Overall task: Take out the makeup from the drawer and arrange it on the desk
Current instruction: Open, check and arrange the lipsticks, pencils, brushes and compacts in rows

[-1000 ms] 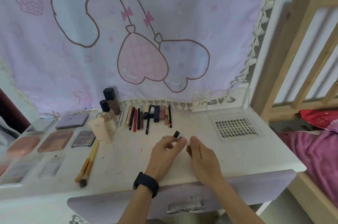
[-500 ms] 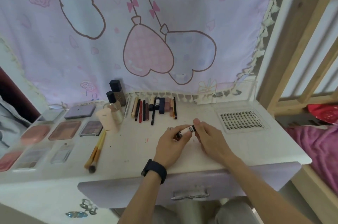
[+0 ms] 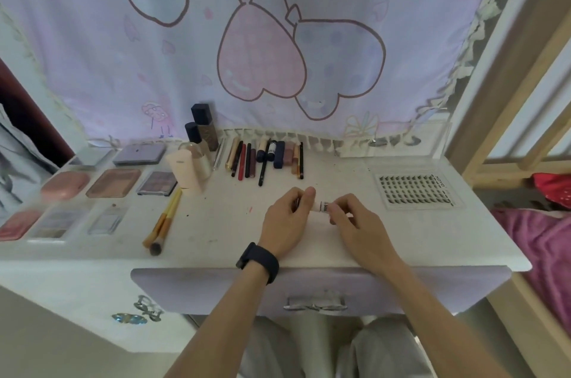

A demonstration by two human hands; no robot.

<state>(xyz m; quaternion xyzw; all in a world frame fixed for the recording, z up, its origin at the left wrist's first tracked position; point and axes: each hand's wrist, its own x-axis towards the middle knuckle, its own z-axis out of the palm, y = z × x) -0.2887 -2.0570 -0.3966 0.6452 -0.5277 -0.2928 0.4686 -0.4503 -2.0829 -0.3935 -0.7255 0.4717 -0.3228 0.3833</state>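
Pinching 1 small tube (image 3: 321, 207) between them, fingers (image 3: 310, 194) of left hand (image 3: 282, 220) and right hand (image 3: 355, 223) curl above desk (image 3: 216, 223).

1. We see a white desk (image 3: 216, 232); palettes (image 3: 112, 183) lie at its nine o'clock side.
2. Two brushes (image 3: 163, 223) lie beside them, with bottles (image 3: 185, 167) at eleven o'clock.
3. Pencils and tubes (image 3: 279, 155) line twelve o'clock; a lash tray (image 3: 415, 189) sits at two.

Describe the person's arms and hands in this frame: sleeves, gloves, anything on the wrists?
Both forearms are bare down to the frame edge, with no sleeves and no gloves. The left hand has a wide black band on its wrist, like a watch or tracker strap, and no face or display shows. The right hand and its wrist carry nothing. Whether there are rings cannot be told.
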